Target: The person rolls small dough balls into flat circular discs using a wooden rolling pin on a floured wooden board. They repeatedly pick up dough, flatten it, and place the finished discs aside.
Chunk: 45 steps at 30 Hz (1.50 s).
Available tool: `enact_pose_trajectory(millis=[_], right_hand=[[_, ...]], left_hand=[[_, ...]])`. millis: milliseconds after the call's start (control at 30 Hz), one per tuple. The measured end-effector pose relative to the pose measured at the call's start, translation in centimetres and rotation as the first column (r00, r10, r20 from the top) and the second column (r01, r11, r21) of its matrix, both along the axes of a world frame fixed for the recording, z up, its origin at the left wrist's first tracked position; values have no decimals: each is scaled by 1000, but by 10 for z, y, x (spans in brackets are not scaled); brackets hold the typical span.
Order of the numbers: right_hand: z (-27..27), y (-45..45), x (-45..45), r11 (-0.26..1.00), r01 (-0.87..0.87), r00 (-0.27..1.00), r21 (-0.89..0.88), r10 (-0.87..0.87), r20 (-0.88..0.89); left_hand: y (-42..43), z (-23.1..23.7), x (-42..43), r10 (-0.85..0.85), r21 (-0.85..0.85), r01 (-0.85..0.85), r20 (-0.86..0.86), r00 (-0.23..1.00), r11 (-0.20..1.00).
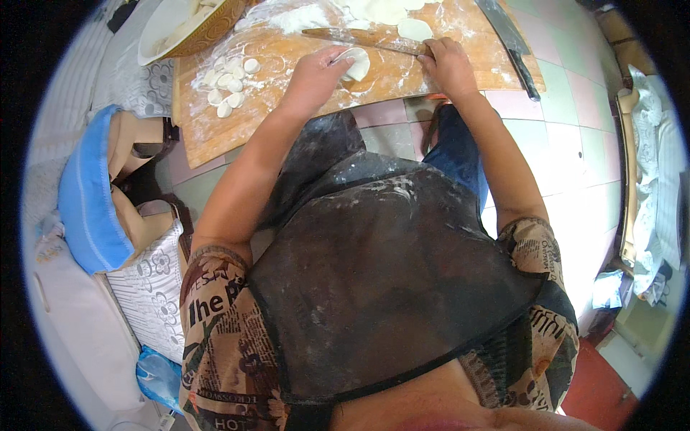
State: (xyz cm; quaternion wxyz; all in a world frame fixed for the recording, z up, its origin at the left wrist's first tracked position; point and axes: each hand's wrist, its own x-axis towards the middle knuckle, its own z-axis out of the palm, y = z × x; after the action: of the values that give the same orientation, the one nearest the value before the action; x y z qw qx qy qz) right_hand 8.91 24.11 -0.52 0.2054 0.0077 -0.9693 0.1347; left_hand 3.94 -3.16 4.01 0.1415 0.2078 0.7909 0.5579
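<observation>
My left hand (322,73) pinches a round, flat dough wrapper (357,64) above the near part of a floured wooden board (302,86). My right hand (444,60) has its fingers closed on the right end of a tapered wooden rolling pin (366,39), which lies slantwise across the board. Just beyond the pin is another flat dough round (415,29), beside overlapping rolled-out dough (377,9) at the far edge. Several small dough pieces (229,81) lie in a cluster on the board's left part, amid loose flour.
A large patterned bowl (215,29) with pale contents stands at the back left. A cleaver (506,37) lies at the board's right, its black handle reaching past the near edge. A blue-covered chair or stool (89,194) is at the left, above tiled floor (571,145).
</observation>
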Motion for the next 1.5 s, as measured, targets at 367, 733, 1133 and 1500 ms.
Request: enact_pose_trajectory(millis=[367,733,1133,1500], right_hand=[[21,-7,43,995,19,996,-99,-27,-88],[-3,-29,21,996,-21,999,92,24,-26],[19,-28,96,954,-288,927,88,254,275],[21,-31,50,984,-156,974,83,140,177]], left_hand=[[-48,-38,-6,135,-195,-317,-617,775,928],[-52,-51,-35,-358,-604,-215,-681,638,767],[-87,-46,33,-323,-579,-161,-640,697,799],[-77,-57,-20,-346,-694,-220,-576,740,685]])
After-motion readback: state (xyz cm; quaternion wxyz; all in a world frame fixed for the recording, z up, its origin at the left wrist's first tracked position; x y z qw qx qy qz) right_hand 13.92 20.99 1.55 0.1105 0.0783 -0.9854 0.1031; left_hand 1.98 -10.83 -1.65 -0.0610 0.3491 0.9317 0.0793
